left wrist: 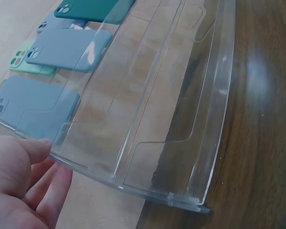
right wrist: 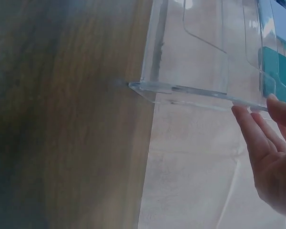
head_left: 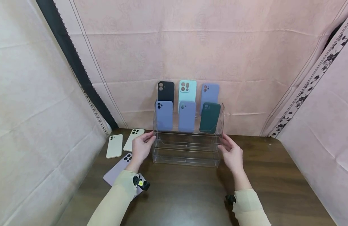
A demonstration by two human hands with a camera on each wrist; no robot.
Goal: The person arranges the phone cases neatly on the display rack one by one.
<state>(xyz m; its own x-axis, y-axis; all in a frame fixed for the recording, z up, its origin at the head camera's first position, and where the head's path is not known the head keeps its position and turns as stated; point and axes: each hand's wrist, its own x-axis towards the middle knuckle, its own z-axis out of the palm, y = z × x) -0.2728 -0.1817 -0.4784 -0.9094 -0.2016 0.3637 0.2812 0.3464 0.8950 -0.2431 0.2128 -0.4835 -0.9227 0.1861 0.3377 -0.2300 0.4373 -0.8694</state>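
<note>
A clear stepped display stand [head_left: 188, 161] is on the table, between both hands. My left hand [head_left: 141, 147] pinches its left side edge, thumb [left wrist: 35, 149] on one face and fingers behind. On the opposite edge my right hand [right wrist: 276, 148] grips the side panel between thumb and fingertips. Phone cases lean in the upper tiers. At the back are a black case [head_left: 166, 91], a mint case [head_left: 192, 95] and a blue case [head_left: 213, 94]. In front of them lean two blue cases [head_left: 164, 117] and a dark green case [head_left: 210, 117]. The lower tiers hold nothing.
Left of the stand, a white phone case [head_left: 114, 147] and another white case [head_left: 130, 144] lie on the brown wooden table [head_left: 185, 194]. A lilac phone case [head_left: 116, 172] lies partly under the left forearm. Pale cloth [head_left: 205, 56] hangs behind and at both sides.
</note>
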